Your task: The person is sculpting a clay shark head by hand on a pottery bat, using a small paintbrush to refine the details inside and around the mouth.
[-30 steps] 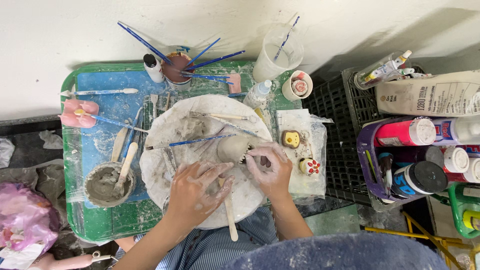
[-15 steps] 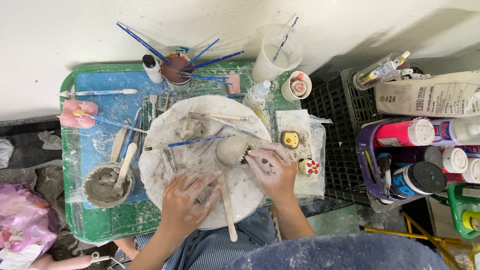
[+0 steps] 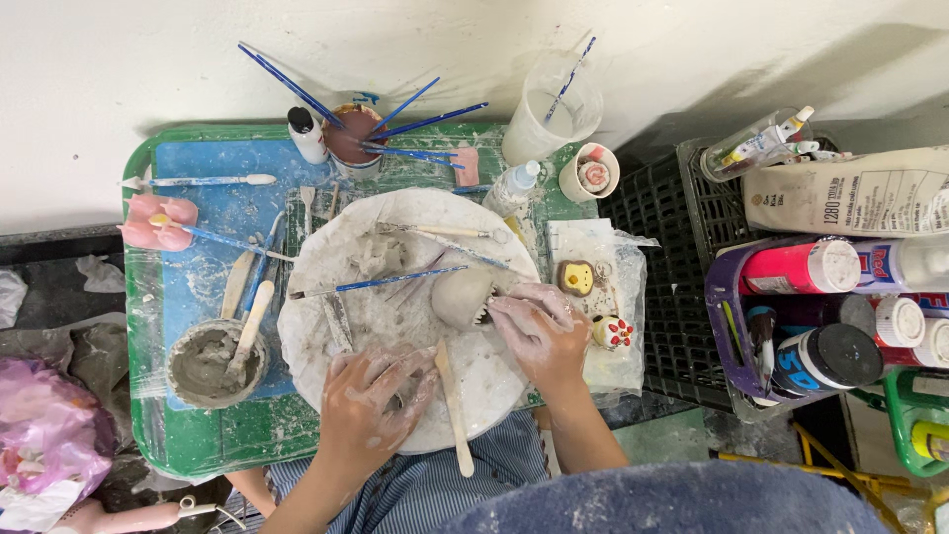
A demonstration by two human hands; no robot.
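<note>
— Where was the clay piece (image 3: 463, 297)?
— On the round board (image 3: 395, 341), just left of the right hand (image 3: 539, 331), whose fingers pinched its edge.
— And the left hand (image 3: 374, 396)?
— Curled loosely, pressing the board nearer the person, beside a wooden stick (image 3: 453, 407); whether it held anything, I couldn't tell.

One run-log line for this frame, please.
left hand: flat on round board | right hand: touching clay piece | wooden stick: between hands

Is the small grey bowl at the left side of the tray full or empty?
Nearly full. The grey bowl holds wet grey clay almost to its rim, and a wooden stick stands in it, leaning over the edge.
</note>
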